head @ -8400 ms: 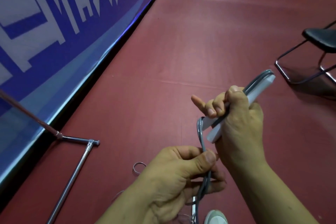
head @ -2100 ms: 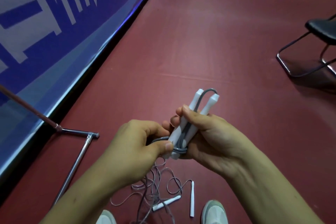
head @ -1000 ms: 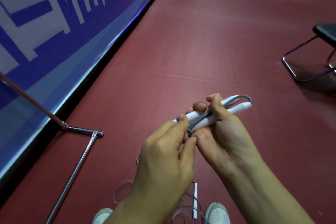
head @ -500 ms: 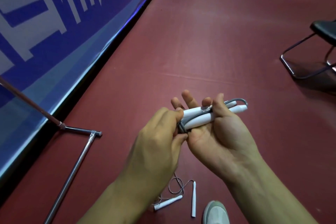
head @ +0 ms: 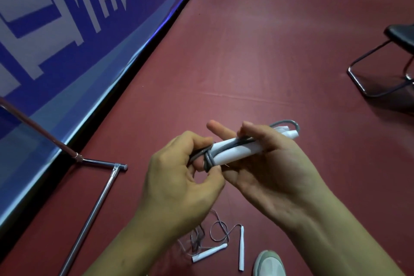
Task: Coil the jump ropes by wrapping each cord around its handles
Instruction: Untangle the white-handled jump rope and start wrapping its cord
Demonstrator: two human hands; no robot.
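Observation:
My right hand (head: pixel 271 163) holds two white jump-rope handles (head: pixel 237 151) side by side, thumb pressed over them. A grey cord (head: pixel 208 160) circles the handles' left end and loops out past their right tips (head: pixel 289 123). My left hand (head: pixel 179 177) pinches that cord just left of the handles. A second jump rope lies on the floor below my hands: two white handles (head: pixel 241 246) and a thin tangled cord (head: pixel 216 231), partly hidden by my left forearm.
The floor is dark red (head: pixel 246 51). A blue banner wall (head: pixel 67 29) runs along the left. A chrome stand base (head: pixel 98 199) lies at lower left. A black chair (head: pixel 394 60) stands at the right edge. My shoe (head: pixel 268 263) shows at the bottom.
My left hand has carried the cord round the handles' left end, where turns now sit. My right hand keeps the handles pointing right, its fingers less spread than half a second ago.

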